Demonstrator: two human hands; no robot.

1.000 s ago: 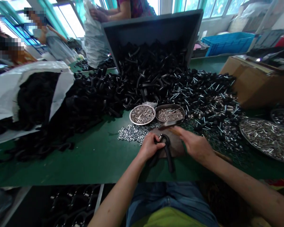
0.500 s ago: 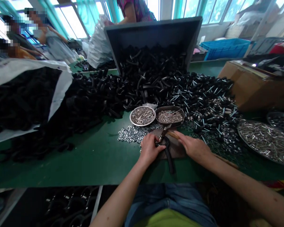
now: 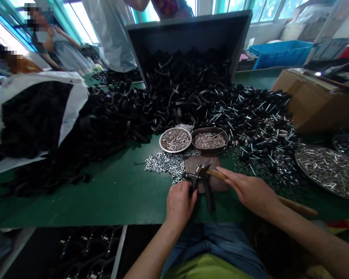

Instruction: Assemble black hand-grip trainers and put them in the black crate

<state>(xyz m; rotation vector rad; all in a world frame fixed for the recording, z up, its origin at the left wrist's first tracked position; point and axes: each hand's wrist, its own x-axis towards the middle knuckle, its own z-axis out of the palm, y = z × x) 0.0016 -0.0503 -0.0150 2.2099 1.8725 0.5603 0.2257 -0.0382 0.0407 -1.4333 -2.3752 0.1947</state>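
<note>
My left hand is closed around one handle of a black hand grip exerciser near the table's front edge. Its coil spring points up between the two handles, and the other handle slants toward me. In my right hand is a hammer with a long wooden handle, whose metal head lies close beside the spring; contact between them cannot be made out. Under both is a brown pad. Loose metal nuts are scattered just left of the pad.
Behind the pad stand a round dish of metal pins and an oval tin of small parts. Black handles are heaped across the back, spilling from a grey bin. A pin tray and a cardboard box stand right. Other people are beyond.
My left hand has moved down from the spring area to a handle of the exerciser, uncovering the spring and more of the pad. The hammer has shifted slightly right and down.
</note>
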